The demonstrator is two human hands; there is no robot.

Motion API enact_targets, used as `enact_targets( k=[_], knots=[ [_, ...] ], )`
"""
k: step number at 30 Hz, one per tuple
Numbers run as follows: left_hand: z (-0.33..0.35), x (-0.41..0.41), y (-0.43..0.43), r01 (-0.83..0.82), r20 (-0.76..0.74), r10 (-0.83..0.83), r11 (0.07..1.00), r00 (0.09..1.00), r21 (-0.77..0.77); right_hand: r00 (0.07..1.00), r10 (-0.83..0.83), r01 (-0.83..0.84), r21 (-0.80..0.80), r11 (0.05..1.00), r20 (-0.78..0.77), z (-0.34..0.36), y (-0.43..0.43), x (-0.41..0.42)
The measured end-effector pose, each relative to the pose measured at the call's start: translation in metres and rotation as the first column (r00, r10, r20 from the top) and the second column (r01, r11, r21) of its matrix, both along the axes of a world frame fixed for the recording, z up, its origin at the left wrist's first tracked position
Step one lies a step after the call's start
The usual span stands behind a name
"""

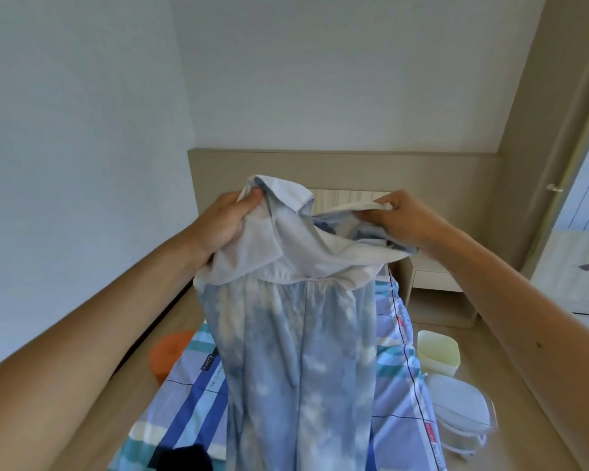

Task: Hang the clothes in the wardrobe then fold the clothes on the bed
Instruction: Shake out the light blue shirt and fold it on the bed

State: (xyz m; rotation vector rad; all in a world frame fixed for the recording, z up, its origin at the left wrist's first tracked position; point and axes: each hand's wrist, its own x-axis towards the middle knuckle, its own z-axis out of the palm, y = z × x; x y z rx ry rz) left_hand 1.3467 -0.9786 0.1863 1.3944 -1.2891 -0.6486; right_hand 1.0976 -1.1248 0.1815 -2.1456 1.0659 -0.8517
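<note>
1. The soft blue-and-white cloudy dress with a white top part (296, 351) is up in the air, above the bed. It is not lying down.
2. Its long side runs up and down. The white top is high, by the hands, and the blue skirt hangs toward the bed.
3. The left hand (225, 222) has its fingers curled tight round a bunch of the white top.
4. The right hand (405, 219) pinches the other white edge between thumb and fingers.
5. The hands are apart, so the top is pulled wide. I think this lets the dress hang straight and shows its shape, ready for a hanger or a fold.
6. Under it is the bed with a blue, white and green striped sheet (191, 396). A dark cloth (184, 458) lies on its near end.
7. A round orange thing (170, 348) sits beside the bed on the left.
8. A pale yellow square tub (437, 351) and white lidded boxes (459, 409) sit on the right.
</note>
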Motion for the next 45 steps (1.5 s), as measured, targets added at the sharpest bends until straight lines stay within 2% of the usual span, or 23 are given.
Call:
enact_targets(
  k=[2, 4, 7, 9, 11, 13, 16, 18, 20, 23, 25, 27, 29, 31, 34, 36, 38, 39, 41, 42, 45],
  knots=[
    [-0.001, -0.002, 0.002, 0.011, -0.001, -0.011, 0.999, 1.000, 0.036, 0.975, -0.005, -0.037, 0.186, 0.982, 0.223, 0.001, 0.004, -0.003],
    [-0.003, -0.003, 0.002, -0.003, 0.012, 0.002, 0.999, 1.000, 0.051, 0.949, -0.003, -0.093, 0.288, 0.953, 0.314, -0.004, 0.008, 0.001],
    [-0.003, -0.008, -0.002, -0.069, -0.002, 0.069, 0.997, 0.998, 0.013, 0.947, 0.049, -0.117, 0.195, 0.974, 0.318, -0.016, 0.017, 0.013],
    [-0.001, -0.012, -0.005, -0.100, -0.024, 0.099, 0.995, 0.995, -0.011, 0.955, 0.145, -0.197, 0.190, 0.962, 0.259, -0.024, 0.025, 0.020],
    [0.002, -0.017, -0.010, -0.116, -0.073, 0.113, 0.992, 0.991, -0.045, 0.965, 0.242, -0.260, 0.228, 0.938, 0.102, -0.035, 0.036, 0.031],
    [0.006, -0.022, -0.014, -0.127, -0.122, 0.117, 0.989, 0.986, -0.075, 0.965, 0.262, -0.258, 0.255, 0.932, 0.017, -0.060, 0.037, 0.046],
    [0.011, -0.025, -0.015, -0.150, -0.158, 0.132, 0.983, 0.978, -0.108, 0.968, 0.189, -0.148, 0.234, 0.961, -0.164, -0.101, 0.024, 0.063],
    [0.013, -0.023, -0.016, -0.183, -0.184, 0.159, 0.975, 0.970, -0.123, 0.965, 0.134, -0.055, 0.328, 0.943, -0.226, -0.119, 0.023, 0.066],
    [0.014, -0.021, -0.017, -0.223, -0.202, 0.195, 0.966, 0.960, -0.128, 0.987, 0.090, -0.013, 0.494, 0.870, -0.132, -0.131, 0.023, 0.069],
    [0.011, -0.016, -0.016, -0.253, -0.258, 0.219, 0.962, 0.941, -0.107, 0.990, -0.115, 0.018, 0.745, 0.667, 0.079, -0.131, 0.016, 0.076],
    [0.007, -0.011, -0.016, -0.249, -0.322, 0.218, 0.967, 0.921, -0.058, 0.933, -0.283, -0.024, 0.826, 0.563, 0.220, -0.124, 0.009, 0.080],
    [0.001, -0.005, -0.016, -0.234, -0.388, 0.222, 0.972, 0.895, 0.015, 0.871, -0.397, -0.047, 0.852, 0.521, 0.291, -0.111, 0.006, 0.081],
    [-0.003, 0.002, -0.016, -0.210, -0.437, 0.225, 0.974, 0.871, 0.084, 0.856, -0.412, -0.027, 0.824, 0.566, 0.311, -0.099, 0.001, 0.081],
    [-0.005, 0.008, -0.015, -0.209, -0.449, 0.249, 0.968, 0.858, 0.139, 0.884, -0.345, -0.027, 0.769, 0.639, 0.317, -0.085, -0.001, 0.079],
    [-0.008, 0.020, -0.013, -0.239, -0.433, 0.301, 0.952, 0.850, 0.192, 0.914, -0.168, -0.117, 0.639, 0.760, 0.368, -0.059, -0.004, 0.069],
    [-0.007, 0.026, -0.011, -0.238, -0.423, 0.304, 0.950, 0.854, 0.202, 0.941, 0.026, -0.193, 0.470, 0.861, 0.338, -0.044, -0.009, 0.059],
    [-0.006, 0.029, -0.011, -0.236, -0.401, 0.297, 0.952, 0.867, 0.195, 0.971, 0.213, -0.235, 0.256, 0.938, 0.113, -0.034, -0.010, 0.050],
    [-0.004, 0.029, -0.010, -0.217, -0.386, 0.276, 0.958, 0.880, 0.189, 0.970, 0.235, -0.223, 0.154, 0.963, -0.062, -0.032, -0.011, 0.048],
    [0.000, 0.025, -0.010, -0.162, -0.340, 0.219, 0.969, 0.914, 0.189, 0.911, 0.141, -0.170, -0.042, 0.985, -0.388, -0.032, -0.013, 0.049],
    [0.001, 0.024, -0.011, -0.147, -0.305, 0.202, 0.970, 0.931, 0.194, 0.878, 0.070, -0.146, -0.125, 0.981, -0.474, -0.032, -0.014, 0.049],
    [0.007, 0.019, -0.010, -0.135, -0.138, 0.160, 0.975, 0.977, 0.177, 0.854, -0.068, -0.062, -0.230, 0.971, -0.515, -0.034, -0.022, 0.049]
  ],
)
